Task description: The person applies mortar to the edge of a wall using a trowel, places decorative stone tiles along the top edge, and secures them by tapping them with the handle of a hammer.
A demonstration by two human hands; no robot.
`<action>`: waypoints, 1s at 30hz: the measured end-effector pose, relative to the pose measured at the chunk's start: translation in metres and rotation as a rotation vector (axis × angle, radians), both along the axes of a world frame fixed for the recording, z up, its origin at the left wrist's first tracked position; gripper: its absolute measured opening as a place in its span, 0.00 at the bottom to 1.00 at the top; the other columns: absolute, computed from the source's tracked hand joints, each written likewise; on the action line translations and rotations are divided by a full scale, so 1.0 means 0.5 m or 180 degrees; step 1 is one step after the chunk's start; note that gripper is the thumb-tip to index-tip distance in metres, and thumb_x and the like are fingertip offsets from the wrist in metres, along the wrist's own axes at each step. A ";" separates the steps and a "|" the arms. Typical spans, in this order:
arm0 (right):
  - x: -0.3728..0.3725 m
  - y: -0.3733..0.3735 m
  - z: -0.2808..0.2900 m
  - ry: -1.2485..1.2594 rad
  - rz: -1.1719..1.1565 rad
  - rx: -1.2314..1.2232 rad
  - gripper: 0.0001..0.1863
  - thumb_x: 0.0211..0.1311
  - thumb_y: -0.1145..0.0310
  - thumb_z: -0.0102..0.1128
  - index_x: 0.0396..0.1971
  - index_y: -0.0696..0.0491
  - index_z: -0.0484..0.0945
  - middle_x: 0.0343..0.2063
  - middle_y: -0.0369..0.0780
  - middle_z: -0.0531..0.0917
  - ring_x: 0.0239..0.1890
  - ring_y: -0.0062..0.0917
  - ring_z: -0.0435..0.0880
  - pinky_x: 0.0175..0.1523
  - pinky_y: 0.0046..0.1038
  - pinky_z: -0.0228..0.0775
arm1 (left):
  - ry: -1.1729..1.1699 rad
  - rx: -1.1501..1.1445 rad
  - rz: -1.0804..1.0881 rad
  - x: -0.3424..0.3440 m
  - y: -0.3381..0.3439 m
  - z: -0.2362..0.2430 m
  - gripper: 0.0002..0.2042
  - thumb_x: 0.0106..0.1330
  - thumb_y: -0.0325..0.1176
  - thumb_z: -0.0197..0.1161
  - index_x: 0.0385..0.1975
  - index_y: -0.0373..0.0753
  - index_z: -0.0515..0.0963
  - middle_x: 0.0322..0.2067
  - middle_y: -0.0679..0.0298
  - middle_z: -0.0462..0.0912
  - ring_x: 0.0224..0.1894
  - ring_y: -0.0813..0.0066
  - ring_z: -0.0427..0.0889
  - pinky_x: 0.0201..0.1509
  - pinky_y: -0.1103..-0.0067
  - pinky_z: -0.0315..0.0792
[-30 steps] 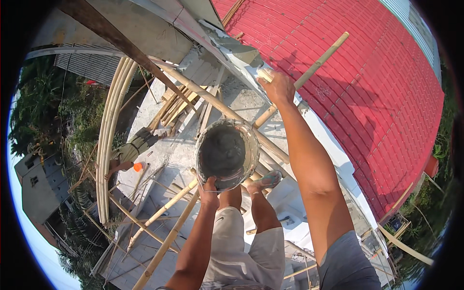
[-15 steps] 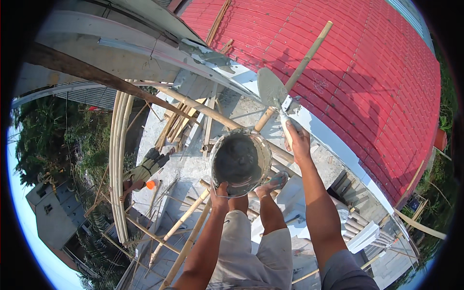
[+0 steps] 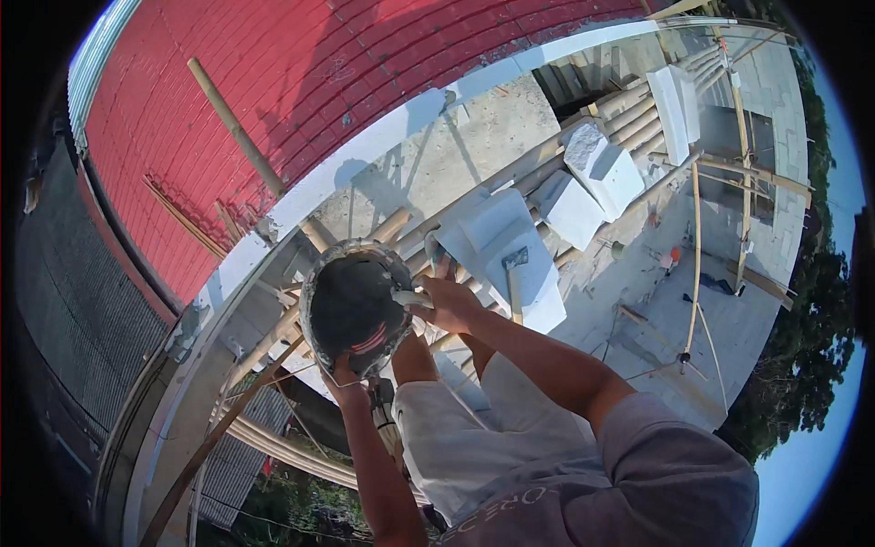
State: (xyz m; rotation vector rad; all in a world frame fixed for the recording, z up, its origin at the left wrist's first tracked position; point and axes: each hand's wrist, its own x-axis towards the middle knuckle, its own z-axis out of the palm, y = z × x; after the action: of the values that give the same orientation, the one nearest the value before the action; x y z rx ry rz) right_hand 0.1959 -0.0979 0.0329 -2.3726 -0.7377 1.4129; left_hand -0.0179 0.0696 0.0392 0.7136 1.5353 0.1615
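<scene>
A mortar-caked bucket [image 3: 308, 319] hangs in front of me, tilted so its mouth faces up. Dark grey wet mortar [image 3: 360, 292] lies inside it. My left hand [image 3: 346, 383] is closed on the near rim, by the thin wire handle. Closed round the pale handle of a trowel [image 3: 410, 298], my right hand [image 3: 448, 305] is at the bucket's right rim. The trowel's blade is down in the shaded bucket and cannot be made out.
Bamboo poles [image 3: 629, 114] run beneath pale blocks [image 3: 606, 173] at right. A wooden-handled tool [image 3: 515, 287] lies on one block. Beyond the white wall edge [image 3: 419, 109] slopes a red tiled roof [image 3: 383, 64], with a bamboo pole [image 3: 235, 128] across it. A lower floor [image 3: 656, 337] lies at right.
My view has swung to the right. The trowel, held up over the wall edge before, is now lowered into the bucket. My left hand still grips the bucket.
</scene>
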 end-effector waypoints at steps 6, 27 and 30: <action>0.033 -0.041 0.099 -0.1248 -0.1258 0.1017 0.28 0.62 0.48 0.65 0.49 0.58 0.75 0.42 0.47 0.78 0.52 0.39 0.79 0.59 0.38 0.68 | 0.0028 -0.0022 -0.1045 0.125 -0.019 0.042 0.30 0.63 0.24 0.59 0.67 0.36 0.63 0.59 0.55 0.74 0.55 0.63 0.77 0.57 0.70 0.75; 0.080 -0.131 0.344 0.0637 -0.3826 0.2091 0.38 0.61 0.52 0.67 0.64 0.61 0.67 0.19 0.36 0.73 0.25 0.22 0.73 0.34 0.27 0.68 | -0.0515 -0.0489 -0.2607 0.390 -0.134 0.044 0.23 0.71 0.36 0.59 0.63 0.37 0.66 0.53 0.60 0.77 0.52 0.70 0.77 0.55 0.75 0.72; 0.120 -0.172 0.361 0.0423 -0.3871 0.1760 0.32 0.61 0.61 0.71 0.61 0.62 0.71 0.24 0.35 0.75 0.25 0.14 0.66 0.34 0.20 0.64 | -0.0402 -0.0241 -0.3344 0.433 -0.139 0.064 0.28 0.68 0.36 0.64 0.65 0.37 0.64 0.55 0.58 0.76 0.55 0.69 0.76 0.57 0.74 0.71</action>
State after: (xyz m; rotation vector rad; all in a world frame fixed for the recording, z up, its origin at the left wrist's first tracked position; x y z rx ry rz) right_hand 0.2558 -0.1839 0.2136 -1.6634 0.3373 0.6660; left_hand 0.1987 -0.0001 0.0711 1.3225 0.8838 -0.6216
